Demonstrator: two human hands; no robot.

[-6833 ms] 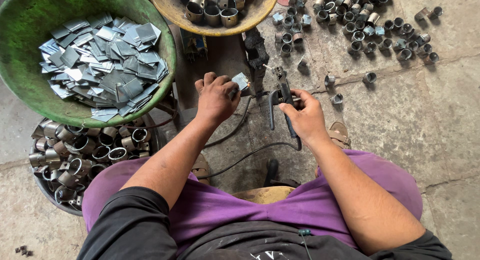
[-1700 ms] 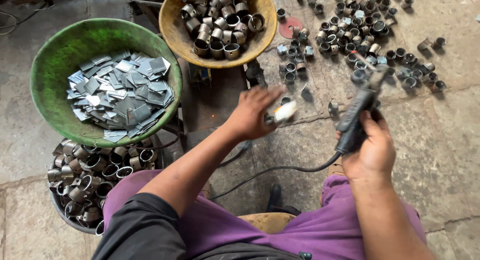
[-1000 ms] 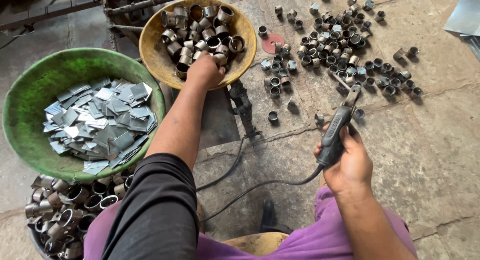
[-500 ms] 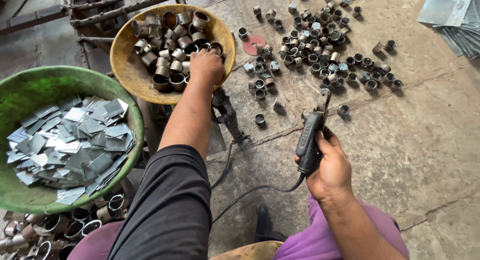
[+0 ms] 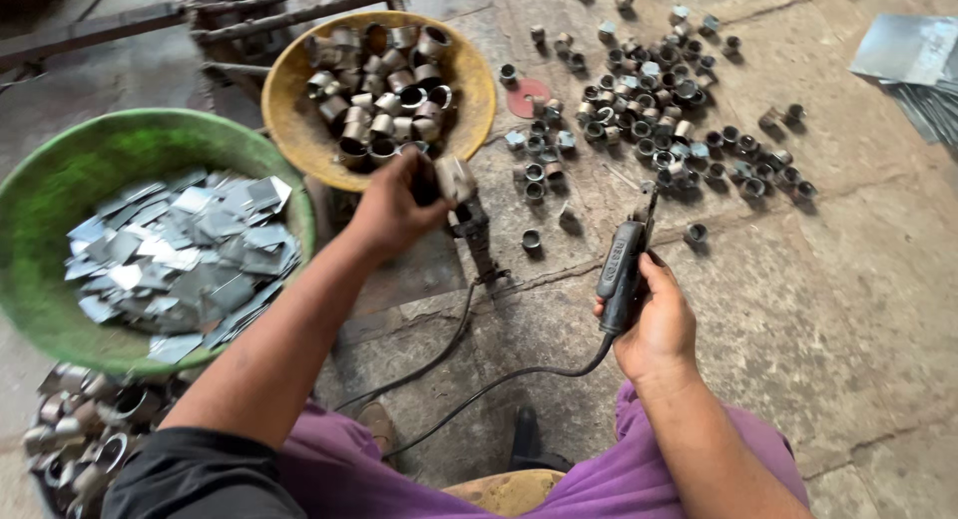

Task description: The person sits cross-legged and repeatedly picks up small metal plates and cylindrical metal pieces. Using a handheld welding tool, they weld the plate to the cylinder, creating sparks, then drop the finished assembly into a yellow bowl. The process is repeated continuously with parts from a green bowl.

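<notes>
— Ring piece (image 5: 454, 177), the short grey metal one: where does it sit against the fingers?

— At the tips of the left hand (image 5: 394, 208). The fingers (image 5: 427, 178) pinch its left side, so it juts out to the right of them, just over the near rim of the yellow bowl (image 5: 284, 130) and above a dark clamp-like fixture (image 5: 477, 242) standing on the floor.

— And the other hand?

— The right hand (image 5: 654, 324) is clenched round a black corded welding holder (image 5: 621, 269), thumb along its side, tip pointing up and away. Its cable (image 5: 499, 379) runs back toward the purple trousers (image 5: 639, 479).

— What lies round them?

— The yellow bowl holds more metal rings (image 5: 384, 90), just beyond the left hand. Left of the forearm a green bowl (image 5: 60, 180) carries flat grey metal plates (image 5: 180, 255); under it, at the lower left, another heap of rings (image 5: 80, 429). Farther out on the concrete floor (image 5: 848, 279), many small rings (image 5: 649, 110) are scattered, well apart from both hands, with a red disc (image 5: 526, 97) among them and metal sheets (image 5: 913, 65) at the top right corner.
</notes>
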